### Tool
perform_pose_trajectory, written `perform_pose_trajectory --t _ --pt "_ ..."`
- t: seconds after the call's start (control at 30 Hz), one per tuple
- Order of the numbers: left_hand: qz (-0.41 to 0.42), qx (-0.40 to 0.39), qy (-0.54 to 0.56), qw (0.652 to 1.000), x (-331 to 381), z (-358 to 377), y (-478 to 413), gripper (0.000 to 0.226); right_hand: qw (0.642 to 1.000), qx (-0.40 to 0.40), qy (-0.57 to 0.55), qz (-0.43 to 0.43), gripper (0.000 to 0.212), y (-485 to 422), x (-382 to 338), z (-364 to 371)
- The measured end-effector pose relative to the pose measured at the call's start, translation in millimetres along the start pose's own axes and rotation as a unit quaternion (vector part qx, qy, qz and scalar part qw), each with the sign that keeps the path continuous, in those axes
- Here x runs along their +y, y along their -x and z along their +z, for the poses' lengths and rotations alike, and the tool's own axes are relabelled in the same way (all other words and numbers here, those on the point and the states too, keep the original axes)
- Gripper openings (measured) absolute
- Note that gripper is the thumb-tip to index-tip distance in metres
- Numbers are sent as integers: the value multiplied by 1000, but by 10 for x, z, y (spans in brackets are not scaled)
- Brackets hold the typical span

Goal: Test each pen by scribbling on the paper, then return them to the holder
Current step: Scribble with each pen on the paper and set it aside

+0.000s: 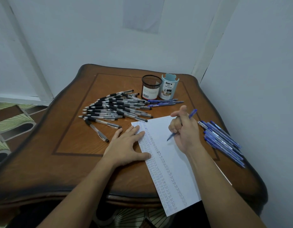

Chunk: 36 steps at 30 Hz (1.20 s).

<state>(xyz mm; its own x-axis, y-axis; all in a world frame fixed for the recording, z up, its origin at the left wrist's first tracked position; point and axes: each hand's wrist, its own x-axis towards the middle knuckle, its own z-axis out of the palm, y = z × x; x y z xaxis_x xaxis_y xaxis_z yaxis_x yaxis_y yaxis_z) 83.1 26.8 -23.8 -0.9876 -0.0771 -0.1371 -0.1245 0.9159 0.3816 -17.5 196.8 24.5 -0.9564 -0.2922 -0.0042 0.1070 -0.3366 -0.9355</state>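
Observation:
A white paper [172, 155] lies on the wooden table [76, 145], its left side filled with columns of small scribbles. My left hand [127, 145] rests flat on the paper's left edge, fingers straight. My right hand [185, 130] grips a blue pen [192, 113], its tip just above or on the paper near the middle. A black mesh holder [150, 87] and a light blue holder [169, 87] stand at the back of the table. I see no pens sticking out of either.
A large heap of black-grip clear pens [116, 107] lies left of the holders. A few blue pens [164, 102] lie in front of the holders. Several more blue pens [223, 140] are piled at the table's right edge, close to the wall.

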Motion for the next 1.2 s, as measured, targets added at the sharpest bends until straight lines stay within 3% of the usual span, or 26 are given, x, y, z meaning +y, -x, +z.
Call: perform_pose_trajectory --t 0.07,0.13,0.2,0.27,0.37,0.4,0.47,0.6,0.73,1.03,1.2 --pt "2 5 3 1000 -8 11 -2 114 1000 5 -12 23 50 -22 32 -31" --pt "3 11 2 1000 -7 18 -5 114 998 -7 -13 57 67 -35 82 -64" --pt "3 12 4 1000 -1 19 2 115 995 -1 64 78 75 -26 148 -82" --pt "1 10 6 1000 -2 19 7 114 987 -10 138 78 64 -12 207 -82" --pt "-1 7 2 1000 5 18 11 114 980 -52 184 48 21 11 281 -68" --pt "-3 5 -1 1000 9 16 11 112 975 -53 210 38 18 10 318 -68" --pt "-5 2 -5 1000 9 16 7 107 961 -53 271 22 28 4 395 -67" --pt "-2 4 -1 1000 1 13 0 106 958 -65 275 44 25 23 443 -30" --pt "-1 6 1 1000 3 10 9 104 949 -37 313 9 38 57 492 -2" --pt "-3 4 -1 1000 9 6 8 103 934 -42 353 -28 38 89 518 -5" --pt "-2 14 5 1000 3 22 0 114 933 -46 357 -27 40 98 513 -7"
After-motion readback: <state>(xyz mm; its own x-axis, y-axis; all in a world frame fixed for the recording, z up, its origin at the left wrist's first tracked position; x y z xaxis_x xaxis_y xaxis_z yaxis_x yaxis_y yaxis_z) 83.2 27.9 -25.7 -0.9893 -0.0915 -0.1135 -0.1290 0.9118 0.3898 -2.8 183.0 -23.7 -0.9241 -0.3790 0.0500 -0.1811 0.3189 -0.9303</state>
